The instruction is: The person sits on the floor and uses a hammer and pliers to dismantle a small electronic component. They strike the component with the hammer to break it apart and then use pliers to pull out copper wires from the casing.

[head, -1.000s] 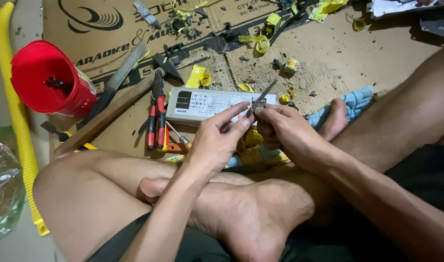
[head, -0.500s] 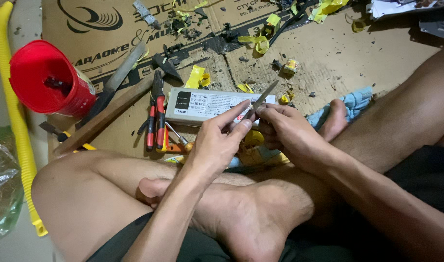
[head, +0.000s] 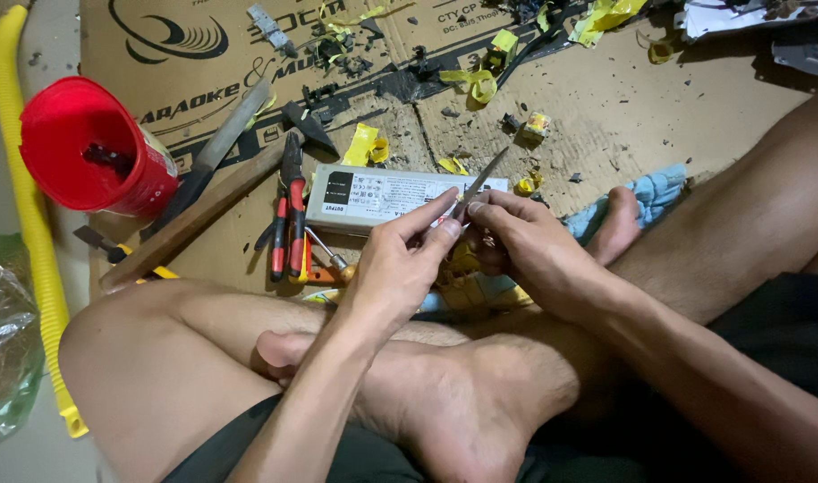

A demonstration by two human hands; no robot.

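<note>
I sit cross-legged on cardboard. My left hand and my right hand meet just in front of a flat grey power supply box. Both hands pinch something small between thumb and fingers; it is hidden by the fingertips. A thin metal blade sticks up and away from my right hand's fingers over the box's right end. Yellow tape scraps lie under my hands.
A red plastic cup stands at the left. Red-handled pliers, a screwdriver, a wooden-handled tool and a large knife lie left of the box. A yellow corrugated hose runs down the left edge. A blue cloth lies by my toes.
Both hands have stayed at the same spot. The fingers shifted slightly around the small piece and the blade; nothing else moved.
</note>
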